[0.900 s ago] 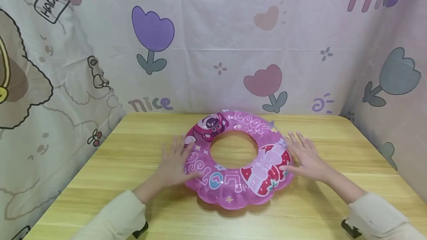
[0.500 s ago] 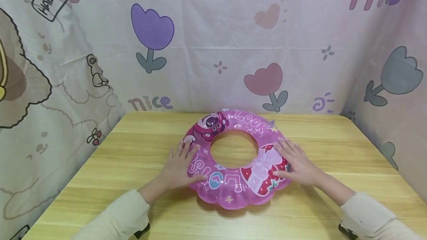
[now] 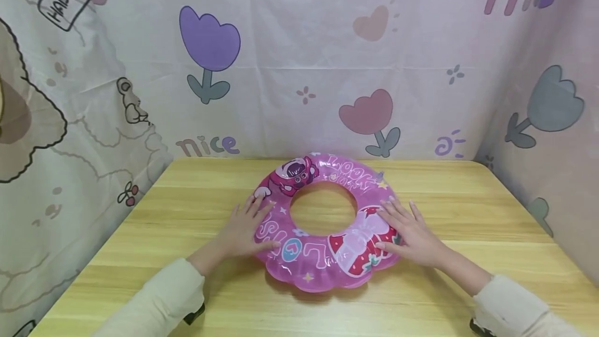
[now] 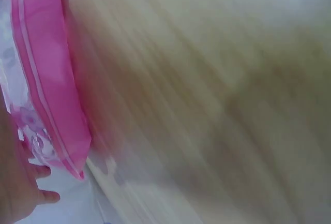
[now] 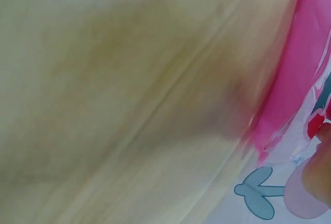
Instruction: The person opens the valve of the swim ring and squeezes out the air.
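The inflatable ring (image 3: pixel 320 274) lies flat between the left hand (image 3: pixel 241 232) and the right hand (image 3: pixel 415 235), whose extended, ungripping fingers rest on its opposite sides; the step appears to be steadying it, and any next move likely calls for evenly matched pressure.

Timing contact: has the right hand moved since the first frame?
Yes: the right hand moved left, away from the right edge of the table, onto the inflatable ring.

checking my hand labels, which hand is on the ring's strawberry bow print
The right hand: it rests over the strawberry bow print; the left hand is across the pink ring, beside outlined letters.
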`<control>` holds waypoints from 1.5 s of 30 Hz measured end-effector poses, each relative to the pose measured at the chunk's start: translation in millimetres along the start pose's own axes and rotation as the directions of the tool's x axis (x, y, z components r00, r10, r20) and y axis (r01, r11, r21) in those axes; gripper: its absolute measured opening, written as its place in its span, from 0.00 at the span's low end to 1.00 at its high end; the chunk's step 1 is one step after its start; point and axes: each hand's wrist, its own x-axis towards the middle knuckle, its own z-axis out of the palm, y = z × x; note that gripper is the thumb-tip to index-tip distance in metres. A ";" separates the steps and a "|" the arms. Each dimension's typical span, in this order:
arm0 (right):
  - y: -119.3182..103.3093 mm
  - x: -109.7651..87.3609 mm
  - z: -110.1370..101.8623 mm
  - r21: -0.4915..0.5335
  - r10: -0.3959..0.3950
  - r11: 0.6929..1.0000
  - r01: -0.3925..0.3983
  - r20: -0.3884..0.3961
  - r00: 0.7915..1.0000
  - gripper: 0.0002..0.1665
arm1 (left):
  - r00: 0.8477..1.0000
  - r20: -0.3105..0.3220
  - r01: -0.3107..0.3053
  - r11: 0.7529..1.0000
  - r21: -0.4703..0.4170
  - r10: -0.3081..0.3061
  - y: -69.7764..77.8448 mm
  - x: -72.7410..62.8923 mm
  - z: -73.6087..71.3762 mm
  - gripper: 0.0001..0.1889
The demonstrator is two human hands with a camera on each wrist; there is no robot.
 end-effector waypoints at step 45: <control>-48.5 -6.2 20.0 -0.262 -0.454 0.874 0.409 -0.139 0.880 0.35 | 0.987 -0.094 0.131 0.991 -0.024 -0.133 -36.1 29.8 -9.4 0.34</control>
